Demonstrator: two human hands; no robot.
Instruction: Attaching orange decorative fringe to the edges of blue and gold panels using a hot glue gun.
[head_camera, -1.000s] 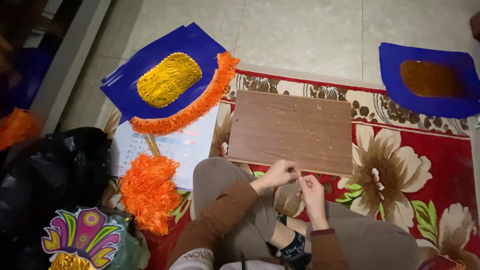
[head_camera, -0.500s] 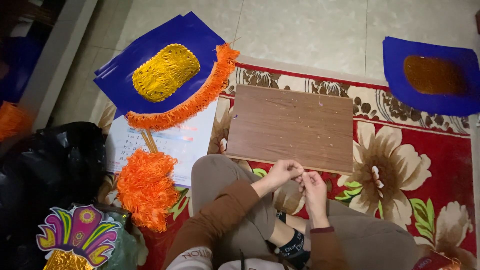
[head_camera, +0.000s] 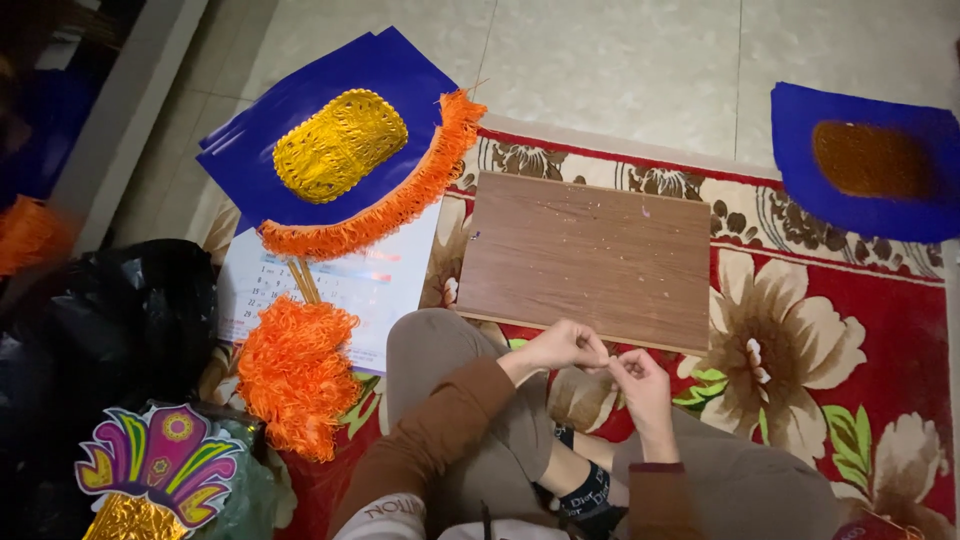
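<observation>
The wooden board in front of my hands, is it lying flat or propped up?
Flat: the wooden board lies face up on the floral rug.

A home floor: tiles (head_camera: 620, 60), flowered rug (head_camera: 850, 330), craft decorations (head_camera: 340, 145) about.

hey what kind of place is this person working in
Probably a room in a home, used for craft work on the floor. The person sits on a red flowered rug over pale floor tiles, with a wooden board, blue paper sheets and orange fringe around them.

Fingertips together beside wooden board (head_camera: 588, 258)
</observation>
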